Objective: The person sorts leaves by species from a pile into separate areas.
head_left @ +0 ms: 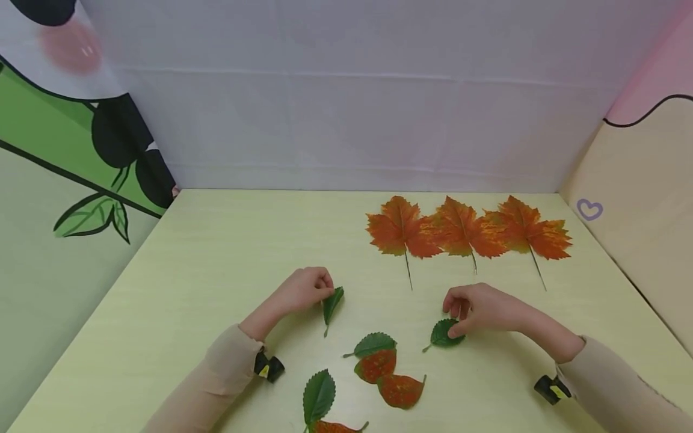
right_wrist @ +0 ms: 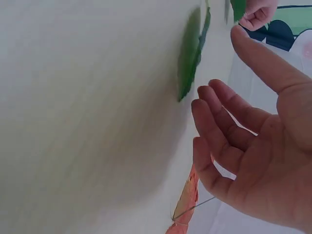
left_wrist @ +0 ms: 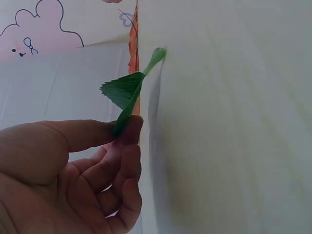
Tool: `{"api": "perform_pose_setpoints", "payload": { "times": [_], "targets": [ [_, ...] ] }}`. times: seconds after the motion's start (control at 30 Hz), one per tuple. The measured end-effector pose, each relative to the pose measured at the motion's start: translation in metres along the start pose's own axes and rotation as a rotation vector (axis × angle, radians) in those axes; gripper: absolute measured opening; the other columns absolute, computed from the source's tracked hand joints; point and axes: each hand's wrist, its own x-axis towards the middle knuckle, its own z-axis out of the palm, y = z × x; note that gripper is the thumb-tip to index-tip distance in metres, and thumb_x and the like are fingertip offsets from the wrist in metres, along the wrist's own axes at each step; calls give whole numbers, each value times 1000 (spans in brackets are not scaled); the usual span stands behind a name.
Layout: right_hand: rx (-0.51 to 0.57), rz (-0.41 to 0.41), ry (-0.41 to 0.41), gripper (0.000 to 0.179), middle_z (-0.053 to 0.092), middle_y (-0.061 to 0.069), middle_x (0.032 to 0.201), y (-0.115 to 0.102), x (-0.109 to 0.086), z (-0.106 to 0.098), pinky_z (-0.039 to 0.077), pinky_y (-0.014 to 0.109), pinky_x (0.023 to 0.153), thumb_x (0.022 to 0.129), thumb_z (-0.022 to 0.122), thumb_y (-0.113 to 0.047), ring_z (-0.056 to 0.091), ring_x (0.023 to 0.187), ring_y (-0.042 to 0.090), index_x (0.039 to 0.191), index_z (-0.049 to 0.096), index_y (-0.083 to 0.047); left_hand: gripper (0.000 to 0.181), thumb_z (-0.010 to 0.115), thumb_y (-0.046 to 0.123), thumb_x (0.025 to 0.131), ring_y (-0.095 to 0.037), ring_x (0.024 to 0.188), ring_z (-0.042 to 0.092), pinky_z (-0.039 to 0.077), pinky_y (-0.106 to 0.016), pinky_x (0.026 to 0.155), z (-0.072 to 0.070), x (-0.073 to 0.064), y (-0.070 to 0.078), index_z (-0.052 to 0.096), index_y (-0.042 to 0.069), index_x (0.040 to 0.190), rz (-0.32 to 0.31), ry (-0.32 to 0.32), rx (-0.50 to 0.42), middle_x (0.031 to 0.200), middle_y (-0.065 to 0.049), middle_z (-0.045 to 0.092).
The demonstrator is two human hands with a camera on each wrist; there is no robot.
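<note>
My left hand [head_left: 303,291] pinches a green serrated leaf [head_left: 332,305] between thumb and fingertips. Its stem end points down toward the table; the left wrist view shows this leaf [left_wrist: 122,90] folded near the pinch. To the right, a second green leaf [head_left: 443,334] lies on the pale table, its stem toward the left. Over that leaf is my right hand [head_left: 484,310], thumb and fingers spread apart. In the right wrist view, the leaf [right_wrist: 192,61] lies beyond the fingertips, with nothing between thumb and fingers.
Three orange maple leaves [head_left: 460,228] form a row at the back right of the table [head_left: 227,240]. Near the front middle, a green leaf [head_left: 373,344] adjoins two red leaves [head_left: 400,391]. Closer in, another green leaf [head_left: 319,396] meets a red one [head_left: 332,427]. Printed cloth walls surround the table.
</note>
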Motion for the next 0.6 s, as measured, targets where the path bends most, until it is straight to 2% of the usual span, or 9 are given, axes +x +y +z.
{"api": "perform_pose_setpoints", "payload": {
  "times": [0.23,0.33,0.6],
  "targets": [
    [-144,-19,-22,40,51,-7,77,-1,-1,10,39,23,63,63,80,-40,45,70,9,87,57,-17,8,59,15,87,-12,60,52,43,-25,54,-6,3,-3,60,8,86,-22,16,3,75,-1,61],
    [-170,-13,-20,40,50,-6,76,-3,-1,12,38,24,62,63,81,-38,44,70,9,86,55,-17,9,58,16,88,-12,60,52,43,-25,53,-10,4,-5,59,7,87,-28,18,14,75,-2,61],
    [-246,20,33,42,48,-8,80,-5,-1,16,40,25,64,62,82,-34,44,73,9,90,56,-17,11,57,17,88,-13,58,50,42,-25,52,-23,8,-14,59,6,87,-58,52,43,73,-3,60]
  ]
}}
